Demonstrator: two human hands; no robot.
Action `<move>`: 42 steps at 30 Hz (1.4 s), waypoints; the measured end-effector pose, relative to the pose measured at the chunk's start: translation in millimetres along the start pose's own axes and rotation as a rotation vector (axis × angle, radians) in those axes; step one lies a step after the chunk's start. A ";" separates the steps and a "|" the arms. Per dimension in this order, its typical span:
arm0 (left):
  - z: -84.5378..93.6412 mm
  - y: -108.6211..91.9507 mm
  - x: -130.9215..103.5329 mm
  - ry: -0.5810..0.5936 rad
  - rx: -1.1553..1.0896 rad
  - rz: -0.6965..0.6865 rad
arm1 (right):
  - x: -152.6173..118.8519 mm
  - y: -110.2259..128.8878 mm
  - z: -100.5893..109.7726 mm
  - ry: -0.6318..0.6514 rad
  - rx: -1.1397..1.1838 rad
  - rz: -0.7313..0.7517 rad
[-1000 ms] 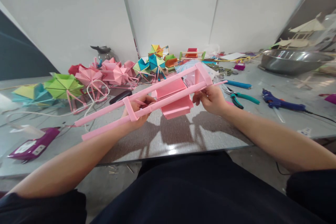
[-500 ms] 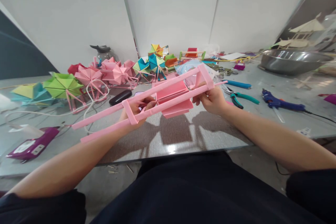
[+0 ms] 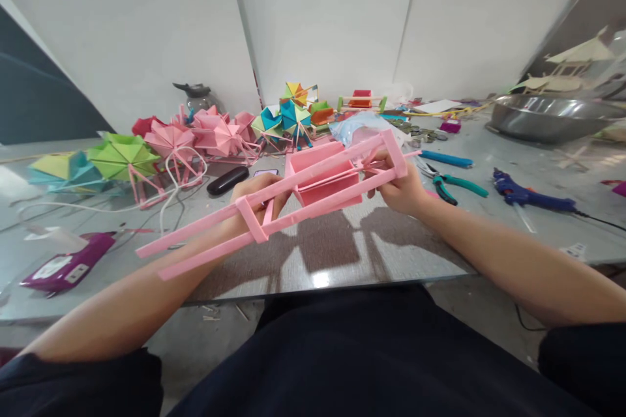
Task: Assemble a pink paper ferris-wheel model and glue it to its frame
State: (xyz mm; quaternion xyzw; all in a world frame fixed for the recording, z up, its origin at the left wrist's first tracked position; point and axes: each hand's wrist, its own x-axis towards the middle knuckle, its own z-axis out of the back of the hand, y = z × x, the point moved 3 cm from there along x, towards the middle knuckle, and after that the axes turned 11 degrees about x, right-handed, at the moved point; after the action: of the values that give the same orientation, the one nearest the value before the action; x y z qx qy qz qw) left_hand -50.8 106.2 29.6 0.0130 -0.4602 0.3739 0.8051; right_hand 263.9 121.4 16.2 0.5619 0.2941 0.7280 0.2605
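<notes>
A long pink frame (image 3: pixel 205 253) with two parallel rails and crosspieces is held tilted above the table, its right end higher. Between the rails sits a pink paddle wheel (image 3: pixel 313 158) of flat folded panels. My left hand (image 3: pixel 261 190) is behind the frame, closed at the wheel's left side; its fingertips are partly hidden by the rails. At the other end my right hand (image 3: pixel 403 187) has its fingers closed around the frame, close to a thin pink stick (image 3: pixel 415 154) that pokes out past the end crosspiece.
Pliers (image 3: pixel 462 184), a blue glue gun (image 3: pixel 533 199) and a steel bowl (image 3: pixel 552 120) lie to the right. Pink, green and multicoloured paper wheel models (image 3: pixel 122 155) line the back left. A purple power strip (image 3: pixel 73 267), white cable (image 3: pixel 166 208) and black case (image 3: pixel 227 180) are left.
The paddle wheel has turned between the rails, so its panels face differently. My left hand has shifted behind the upper rail. The frame has moved slightly right and down in view.
</notes>
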 end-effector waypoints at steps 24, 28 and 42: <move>12.0 -18.0 -0.4 -0.093 0.153 -0.229 | -1.9 -9.3 3.0 -0.026 -0.019 -0.047; 12.0 -17.9 0.1 -0.099 0.152 -0.227 | -2.2 -7.5 3.2 -0.023 -0.036 -0.042; 11.8 -16.4 -0.4 -0.092 0.151 -0.205 | -1.9 -5.8 3.6 -0.029 -0.053 -0.049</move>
State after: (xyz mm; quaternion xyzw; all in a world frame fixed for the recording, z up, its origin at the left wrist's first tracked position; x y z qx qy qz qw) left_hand -49.6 89.8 41.4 0.1377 -0.4636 0.3222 0.8138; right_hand 268.1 124.5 11.5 0.5579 0.2845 0.7208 0.2970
